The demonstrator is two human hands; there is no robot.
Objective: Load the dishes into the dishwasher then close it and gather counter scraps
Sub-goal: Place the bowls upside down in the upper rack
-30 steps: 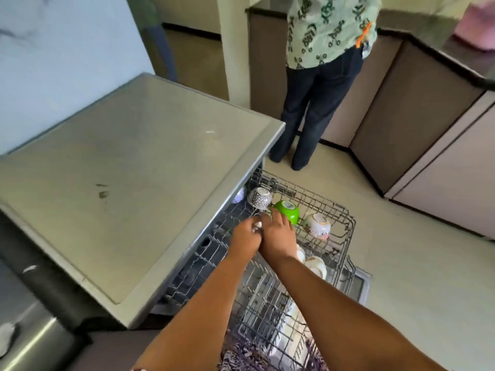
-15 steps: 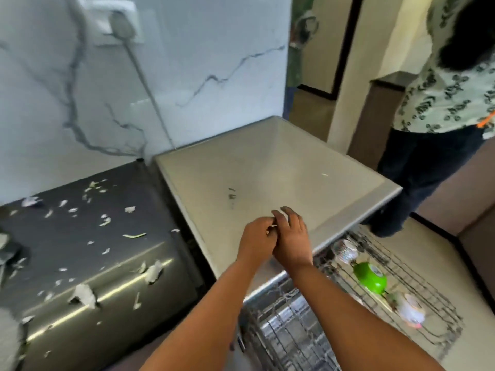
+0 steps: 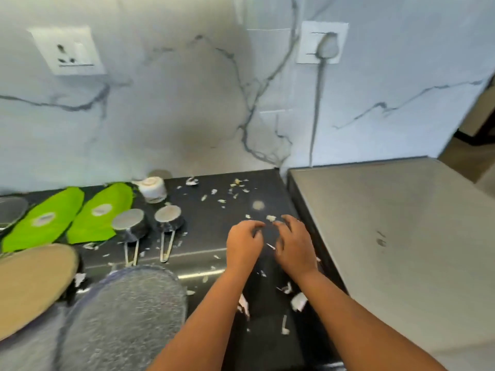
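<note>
Both of my hands hover low over the black counter (image 3: 214, 218), which is strewn with pale scraps (image 3: 297, 301). My left hand (image 3: 243, 243) has its fingers curled in with nothing visible in it. Beside it my right hand (image 3: 294, 246) has bent, spread fingers, their tips next to a small scrap (image 3: 271, 217). A thin white sliver (image 3: 270, 246) lies between the hands. The grey dishwasher top (image 3: 396, 236) adjoins the counter on the right; its rack and door are out of view. Dishes on the counter at left: two green leaf-shaped plates (image 3: 45, 219), an upturned white cup (image 3: 153, 189) and two small steel handled pots (image 3: 168, 218).
A tan plate (image 3: 29, 285) and a grey speckled plate (image 3: 123, 311) overlap at the near left, and a steel bowl (image 3: 10, 212) sits at the far left edge. The marble wall behind holds a socket (image 3: 68, 50) and a plugged-in cable (image 3: 325, 46).
My view has swung left from the open dishwasher rack to the counter. Both hands left the rack, crossed the dishwasher top and now sit slightly apart over the scraps.
</note>
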